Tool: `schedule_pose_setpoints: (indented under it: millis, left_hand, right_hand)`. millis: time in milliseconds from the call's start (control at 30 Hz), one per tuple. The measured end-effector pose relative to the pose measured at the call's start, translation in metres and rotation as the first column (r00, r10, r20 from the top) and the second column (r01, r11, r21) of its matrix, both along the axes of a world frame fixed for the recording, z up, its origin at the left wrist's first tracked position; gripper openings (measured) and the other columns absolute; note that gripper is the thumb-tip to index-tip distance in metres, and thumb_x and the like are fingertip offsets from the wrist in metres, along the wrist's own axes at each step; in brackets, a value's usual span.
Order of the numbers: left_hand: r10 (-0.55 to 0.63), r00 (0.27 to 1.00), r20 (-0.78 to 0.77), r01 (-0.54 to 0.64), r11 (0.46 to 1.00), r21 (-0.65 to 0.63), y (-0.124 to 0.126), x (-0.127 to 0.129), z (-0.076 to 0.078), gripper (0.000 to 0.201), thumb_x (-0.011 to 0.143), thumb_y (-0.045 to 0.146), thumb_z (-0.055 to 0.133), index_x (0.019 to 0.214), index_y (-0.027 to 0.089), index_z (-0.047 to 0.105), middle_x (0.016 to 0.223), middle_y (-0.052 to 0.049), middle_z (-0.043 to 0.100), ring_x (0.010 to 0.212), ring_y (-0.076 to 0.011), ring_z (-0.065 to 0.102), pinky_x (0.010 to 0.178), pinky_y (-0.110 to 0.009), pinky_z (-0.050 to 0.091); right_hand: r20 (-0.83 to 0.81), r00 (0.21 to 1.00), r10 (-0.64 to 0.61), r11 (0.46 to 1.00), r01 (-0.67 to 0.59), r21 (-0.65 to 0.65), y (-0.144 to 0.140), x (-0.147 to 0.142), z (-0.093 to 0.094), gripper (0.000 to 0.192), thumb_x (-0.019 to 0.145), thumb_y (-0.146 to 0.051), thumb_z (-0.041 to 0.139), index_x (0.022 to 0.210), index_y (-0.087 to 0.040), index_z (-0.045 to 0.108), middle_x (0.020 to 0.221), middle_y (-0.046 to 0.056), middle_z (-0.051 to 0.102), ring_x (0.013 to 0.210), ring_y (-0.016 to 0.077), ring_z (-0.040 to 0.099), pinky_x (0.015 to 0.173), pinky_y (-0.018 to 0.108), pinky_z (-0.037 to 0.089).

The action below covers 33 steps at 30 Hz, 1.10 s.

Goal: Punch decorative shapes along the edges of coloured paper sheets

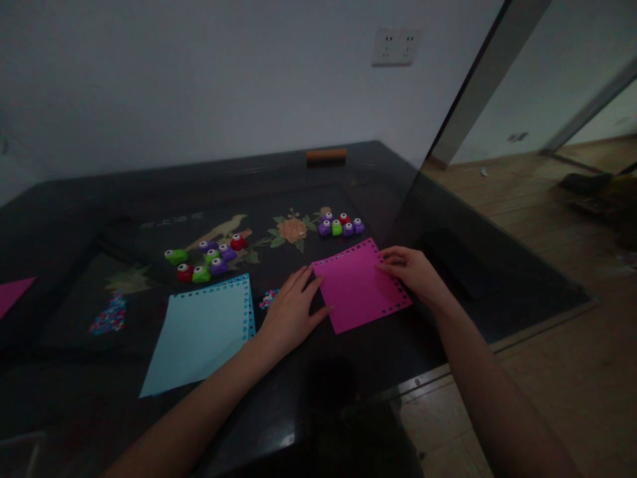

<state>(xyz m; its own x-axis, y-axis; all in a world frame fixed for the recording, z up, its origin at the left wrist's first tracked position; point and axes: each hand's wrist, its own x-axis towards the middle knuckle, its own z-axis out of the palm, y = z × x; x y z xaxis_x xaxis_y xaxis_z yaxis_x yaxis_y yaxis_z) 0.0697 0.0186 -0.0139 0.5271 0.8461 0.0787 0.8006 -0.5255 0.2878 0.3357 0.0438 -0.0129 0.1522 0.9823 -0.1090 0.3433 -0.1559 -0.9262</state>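
A pink sheet of paper [351, 289] lies in front of me, with small shaped holes along its top, right and part of its bottom edge. My right hand [411, 271] pinches its right edge between thumb and fingers. On the left edge rests my left hand [292, 307], its fingers stretched out and thumb apart, touching the paper. Beside my left forearm is a stack of light blue paper [204, 335], punched along the top and right edges. Small paper confetti [269, 299] lies by my left hand, partly hidden by it.
Small craft punches with eye-like tops stand in a left group [212, 257] and a right group [341, 226]. More confetti [110, 315] and a pink paper corner [14, 293] lie left. A brown cylinder [326, 157] is near the wall. The glossy dark table [269, 425] ends close to me.
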Motion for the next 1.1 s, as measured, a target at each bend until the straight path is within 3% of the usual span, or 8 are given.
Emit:
schedule_pose_setpoints:
  millis: [167, 367, 467, 1100]
  left_hand:
    - [-0.004, 1.000, -0.005, 0.004, 1.000, -0.003, 0.0001, -0.0002, -0.0008, 0.058, 0.085, 0.045, 0.056, 0.133, 0.014, 0.048, 0.146, -0.017, 0.040, 0.136, -0.0305, 0.033, 0.110, -0.046, 0.032]
    - [-0.002, 1.000, -0.022, 0.002, 1.000, -0.023, 0.0003, 0.0003, 0.0004, 0.059, 0.086, 0.046, 0.055, 0.134, 0.012, 0.047, 0.146, -0.018, 0.038, 0.137, -0.0312, 0.031, 0.110, -0.046, 0.031]
    - [-0.003, 1.000, -0.020, 0.003, 1.000, -0.016, 0.0003, 0.0003, 0.0002, 0.059, 0.086, 0.046, 0.056, 0.134, 0.013, 0.047, 0.146, -0.017, 0.038, 0.137, -0.0309, 0.031, 0.110, -0.046, 0.031]
    - [-0.019, 1.000, -0.005, 0.019, 1.000, 0.018, 0.0008, -0.0020, -0.0043, 0.057, 0.086, 0.045, 0.056, 0.133, 0.014, 0.047, 0.146, -0.016, 0.039, 0.137, -0.0292, 0.031, 0.110, -0.046, 0.031]
  right_hand:
    - [0.024, 1.000, -0.019, 1.000, 0.018, 0.019, 0.0011, 0.0010, 0.0002, 0.030, 0.064, -0.026, 0.073, 0.091, -0.015, 0.067, 0.068, 0.002, 0.065, 0.059, 0.0154, 0.059, 0.057, 0.029, 0.045]
    - [0.368, 0.926, -0.089, 0.992, 0.047, 0.121, 0.0037, 0.0058, -0.0043, 0.026, 0.067, -0.026, 0.071, 0.089, -0.014, 0.071, 0.065, 0.001, 0.061, 0.056, 0.0144, 0.052, 0.054, 0.029, 0.041]
    - [0.457, 0.887, -0.065, 0.994, 0.018, 0.107, 0.0042, 0.0057, -0.0063, 0.021, 0.069, -0.025, 0.069, 0.087, -0.015, 0.072, 0.065, 0.001, 0.060, 0.057, 0.0145, 0.052, 0.055, 0.029, 0.040]
    - [0.535, 0.845, -0.009, 0.999, -0.019, 0.046, 0.0023, 0.0001, 0.0018, 0.017, 0.072, -0.024, 0.066, 0.086, -0.015, 0.073, 0.066, 0.002, 0.063, 0.060, 0.0150, 0.055, 0.056, 0.028, 0.040]
